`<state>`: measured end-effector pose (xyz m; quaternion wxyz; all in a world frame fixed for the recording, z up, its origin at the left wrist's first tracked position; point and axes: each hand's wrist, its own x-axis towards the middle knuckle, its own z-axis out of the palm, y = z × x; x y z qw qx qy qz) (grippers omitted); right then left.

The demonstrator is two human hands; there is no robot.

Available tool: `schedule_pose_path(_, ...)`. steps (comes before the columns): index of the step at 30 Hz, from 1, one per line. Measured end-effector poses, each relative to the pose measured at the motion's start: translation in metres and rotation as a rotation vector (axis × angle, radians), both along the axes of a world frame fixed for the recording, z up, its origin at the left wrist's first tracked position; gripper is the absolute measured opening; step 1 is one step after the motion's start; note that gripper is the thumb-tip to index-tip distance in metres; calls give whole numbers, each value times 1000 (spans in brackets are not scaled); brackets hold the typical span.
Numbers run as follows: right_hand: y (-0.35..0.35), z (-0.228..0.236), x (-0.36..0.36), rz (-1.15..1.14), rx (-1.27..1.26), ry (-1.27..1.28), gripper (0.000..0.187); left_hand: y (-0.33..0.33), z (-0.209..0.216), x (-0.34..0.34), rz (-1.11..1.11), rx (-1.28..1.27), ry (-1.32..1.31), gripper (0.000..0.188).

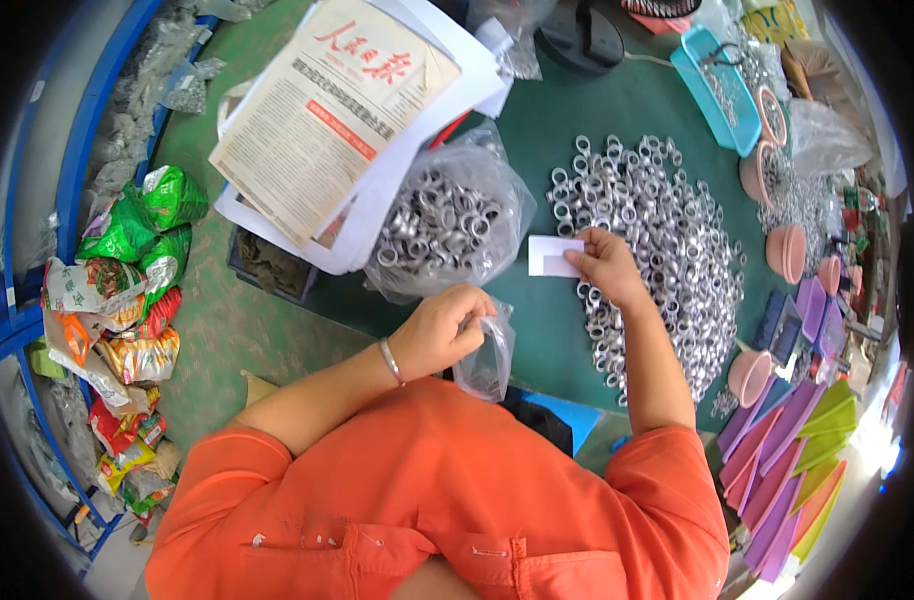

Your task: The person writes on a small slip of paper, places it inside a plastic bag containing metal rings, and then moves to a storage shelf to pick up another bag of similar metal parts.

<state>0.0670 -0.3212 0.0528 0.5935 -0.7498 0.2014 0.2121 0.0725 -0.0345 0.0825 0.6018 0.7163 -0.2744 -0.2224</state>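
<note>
My left hand (442, 332) is closed on the top of a clear plastic bag (487, 365), which hangs over the table's near edge. In my right hand (609, 265) a small white card (550, 257) is pinched between thumb and fingers. That hand is above the left side of a wide heap of silvery metal rings (667, 270) spread on the green table. Beyond my left hand sits a larger clear bag (512, 190) with many metal rings (442, 225) in it, apart from the heap.
A newspaper (327, 110) lies on white sheets at the far left, over a dark bin (267, 265). At right stand a turquoise basket (717, 90), pink bowls (785, 250) and coloured bins (777, 450). Left are blue shelving (72, 180) and colourful packets (117, 230).
</note>
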Motion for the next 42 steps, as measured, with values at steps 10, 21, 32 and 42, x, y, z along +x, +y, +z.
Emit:
schedule_pose_path(10,11,1,-29,644,-557,-478,22,-49,-26,-15,-388,678,-231,55)
schedule_pose_path(21,70,-37,188,738,-962,-965,37,-62,-35,-29,-522,849,-383,61)
schedule_pose_path(32,6,-11,160,344,-1042,-981,20,-59,-65,-37,-376,737,-400,49)
schedule_pose_path(42,-2,-6,-38,740,-789,-387,43,-59,-59,-30,-361,659,-338,28)
